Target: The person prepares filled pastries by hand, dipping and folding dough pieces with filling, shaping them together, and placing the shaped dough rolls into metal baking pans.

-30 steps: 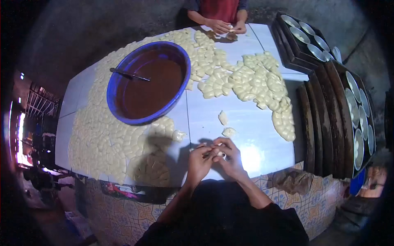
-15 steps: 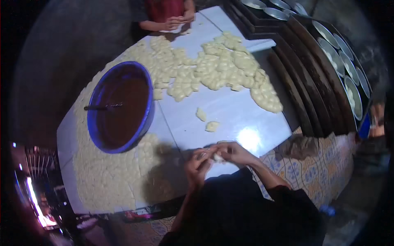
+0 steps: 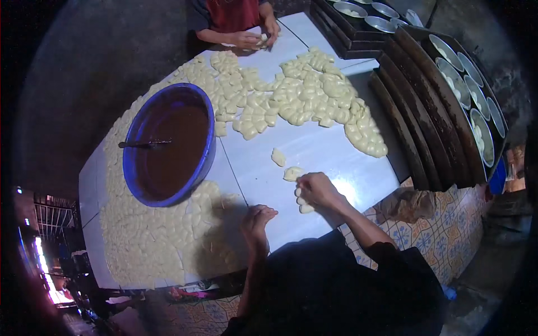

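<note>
My right hand [image 3: 316,189] reaches low over the white tabletop, its fingers curled down and closed at the edge of a flat, pale dough piece [image 3: 292,173]. Under and beside that hand lies a short row of small, pale dough balls [image 3: 306,208], partly hidden by the fingers. My left hand [image 3: 258,222] hovers at the near edge of the table, fingers stretched out side by side, with nothing visible in it. Another loose dough piece [image 3: 278,157] rests a little farther away. Joined sheets of rounded dough pieces [image 3: 308,92] cover the far part of the table.
A blue basin [image 3: 208,159] of brown liquid with a dark-handled utensil [image 3: 140,144] stands at left, amid more dough [image 3: 151,241]. Dark stacked trays [image 3: 417,106] holding round metal tins [image 3: 483,134] rise at right. Across the table a person's hands [image 3: 258,39] handle small dough pieces.
My hands have parted. The right moved forward to the loose dough piece, the left drew slightly left, and a row of dough balls now shows. The co-worker's hands shifted too.
</note>
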